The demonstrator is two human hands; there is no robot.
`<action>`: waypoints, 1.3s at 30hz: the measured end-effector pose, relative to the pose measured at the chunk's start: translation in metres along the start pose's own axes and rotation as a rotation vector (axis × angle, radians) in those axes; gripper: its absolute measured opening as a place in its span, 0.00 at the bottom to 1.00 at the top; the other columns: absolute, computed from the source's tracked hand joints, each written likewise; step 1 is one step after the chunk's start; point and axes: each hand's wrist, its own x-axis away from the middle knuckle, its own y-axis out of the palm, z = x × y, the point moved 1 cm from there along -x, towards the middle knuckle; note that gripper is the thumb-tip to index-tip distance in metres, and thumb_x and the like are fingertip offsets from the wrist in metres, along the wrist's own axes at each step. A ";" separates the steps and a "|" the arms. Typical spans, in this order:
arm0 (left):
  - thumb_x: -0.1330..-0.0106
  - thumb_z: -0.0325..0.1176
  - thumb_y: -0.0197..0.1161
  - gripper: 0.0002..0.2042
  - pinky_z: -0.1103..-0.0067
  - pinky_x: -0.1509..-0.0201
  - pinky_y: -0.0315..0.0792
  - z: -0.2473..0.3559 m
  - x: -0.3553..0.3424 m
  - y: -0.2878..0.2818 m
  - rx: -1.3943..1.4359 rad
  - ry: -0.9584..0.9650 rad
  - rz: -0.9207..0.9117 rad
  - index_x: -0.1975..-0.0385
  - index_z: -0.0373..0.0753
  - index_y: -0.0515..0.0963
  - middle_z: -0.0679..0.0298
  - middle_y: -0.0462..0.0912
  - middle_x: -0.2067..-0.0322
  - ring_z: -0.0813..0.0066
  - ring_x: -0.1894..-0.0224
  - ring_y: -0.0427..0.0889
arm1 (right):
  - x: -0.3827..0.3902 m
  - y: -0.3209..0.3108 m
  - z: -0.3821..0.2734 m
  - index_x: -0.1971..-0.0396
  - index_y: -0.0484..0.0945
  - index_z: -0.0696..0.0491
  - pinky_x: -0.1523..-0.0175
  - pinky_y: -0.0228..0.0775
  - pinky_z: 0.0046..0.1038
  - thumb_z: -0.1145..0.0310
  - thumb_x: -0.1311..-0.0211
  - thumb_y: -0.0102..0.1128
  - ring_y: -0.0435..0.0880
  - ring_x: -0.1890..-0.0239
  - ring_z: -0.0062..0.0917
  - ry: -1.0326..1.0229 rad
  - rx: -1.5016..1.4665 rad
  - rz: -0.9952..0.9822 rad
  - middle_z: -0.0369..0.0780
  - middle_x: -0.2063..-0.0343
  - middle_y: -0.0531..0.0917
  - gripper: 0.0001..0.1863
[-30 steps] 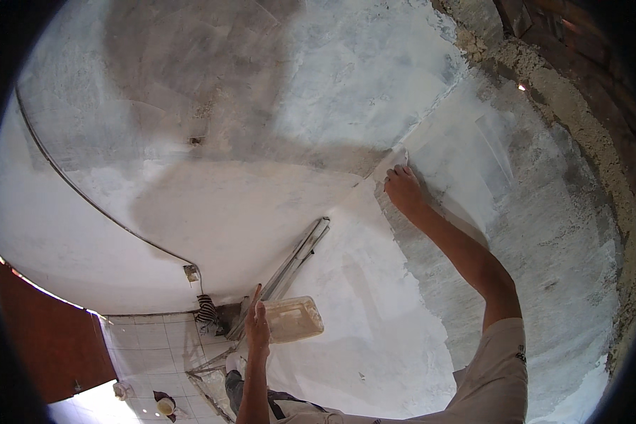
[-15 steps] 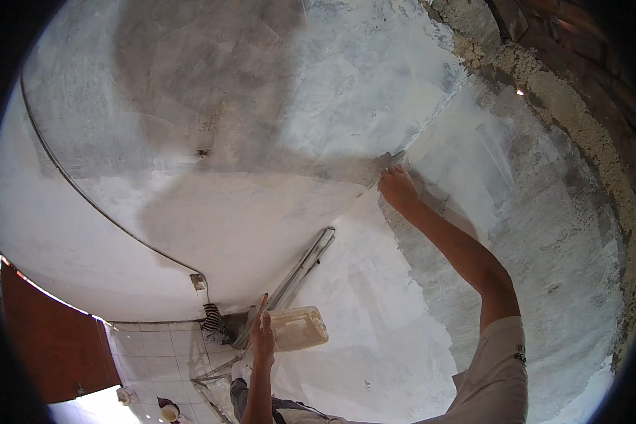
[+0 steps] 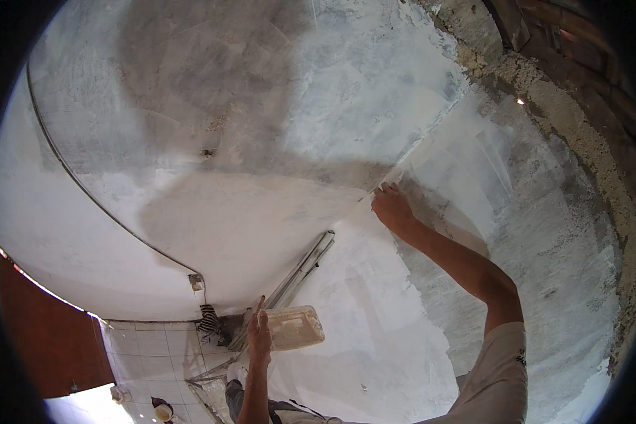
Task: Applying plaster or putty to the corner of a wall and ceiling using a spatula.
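My left hand (image 3: 259,340) is closed on the edge of a shallow rectangular plastic tub (image 3: 298,328), beige with pale smears inside, held low in front of me. Up at the seam where two wall faces meet, my right hand (image 3: 391,206) is closed with its fingers against the corner (image 3: 411,152). Whatever those fingers grip is hidden or too small to name. White filler coats much of the left wall face (image 3: 367,78) and part of the right face (image 3: 374,304), beside rough grey bare patches (image 3: 431,272).
Long metal bars (image 3: 300,272) lean in the corner below my right hand. A dark cable (image 3: 85,187) runs down the left wall to a small box (image 3: 196,282). Pale floor tiles (image 3: 152,348) and a reddish-brown panel (image 3: 46,332) show at lower left.
My right hand has slid down and slightly left along the corner seam. My left hand keeps the tub in nearly the same place.
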 end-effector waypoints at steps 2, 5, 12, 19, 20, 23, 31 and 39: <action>0.28 0.47 0.50 0.21 0.76 0.51 0.68 0.014 0.007 0.007 0.082 -0.069 0.040 0.52 0.31 0.73 0.59 0.78 0.59 0.72 0.58 0.75 | -0.004 0.024 0.000 0.77 0.84 0.51 0.39 0.63 0.38 0.69 0.49 0.57 0.75 0.50 0.35 0.014 -0.025 0.003 0.42 0.63 0.81 0.06; 0.27 0.45 0.48 0.22 0.76 0.48 0.66 -0.003 0.004 -0.005 -0.003 -0.013 0.046 0.46 0.33 0.72 0.58 0.78 0.56 0.72 0.54 0.73 | -0.019 0.051 -0.018 0.78 0.84 0.51 0.42 0.64 0.37 0.69 0.51 0.58 0.75 0.51 0.34 -0.004 -0.039 0.043 0.41 0.64 0.80 0.06; 0.29 0.46 0.51 0.19 0.77 0.54 0.68 -0.012 0.001 -0.016 -0.003 -0.031 0.131 0.56 0.33 0.74 0.64 0.76 0.64 0.76 0.61 0.73 | -0.020 0.069 -0.043 0.79 0.83 0.53 0.44 0.63 0.37 0.69 0.52 0.57 0.73 0.55 0.32 0.030 0.062 0.153 0.40 0.67 0.79 0.07; 0.28 0.46 0.50 0.21 0.80 0.56 0.68 -0.005 0.000 -0.010 -0.022 -0.052 0.095 0.49 0.32 0.72 0.62 0.77 0.63 0.78 0.61 0.73 | -0.002 0.090 -0.039 0.78 0.83 0.54 0.42 0.61 0.36 0.69 0.49 0.58 0.73 0.54 0.32 0.012 -0.047 0.176 0.40 0.66 0.78 0.07; 0.28 0.46 0.50 0.21 0.80 0.55 0.68 -0.006 -0.001 -0.007 -0.034 -0.063 0.096 0.48 0.32 0.72 0.62 0.77 0.63 0.78 0.61 0.73 | -0.003 0.093 -0.038 0.78 0.83 0.54 0.41 0.61 0.36 0.69 0.49 0.58 0.73 0.54 0.32 -0.023 0.001 0.233 0.40 0.65 0.79 0.07; 0.28 0.47 0.50 0.22 0.79 0.56 0.68 -0.008 -0.001 -0.001 -0.009 -0.004 0.084 0.48 0.32 0.72 0.62 0.77 0.63 0.78 0.61 0.73 | -0.007 0.095 -0.035 0.79 0.83 0.54 0.42 0.62 0.36 0.69 0.51 0.58 0.73 0.54 0.33 -0.042 0.030 0.227 0.40 0.64 0.79 0.06; 0.28 0.46 0.50 0.22 0.79 0.56 0.69 -0.017 0.000 0.000 -0.010 -0.049 0.107 0.48 0.31 0.71 0.59 0.79 0.61 0.77 0.60 0.74 | 0.002 0.095 -0.029 0.76 0.82 0.56 0.42 0.61 0.37 0.70 0.46 0.56 0.73 0.54 0.33 -0.043 -0.011 0.140 0.40 0.65 0.79 0.08; 0.28 0.46 0.51 0.23 0.80 0.58 0.70 -0.011 0.003 0.009 0.013 -0.089 0.135 0.47 0.30 0.70 0.58 0.78 0.60 0.77 0.61 0.75 | 0.002 0.096 -0.029 0.76 0.82 0.57 0.44 0.62 0.34 0.71 0.49 0.57 0.73 0.55 0.32 -0.066 0.037 0.241 0.40 0.66 0.78 0.07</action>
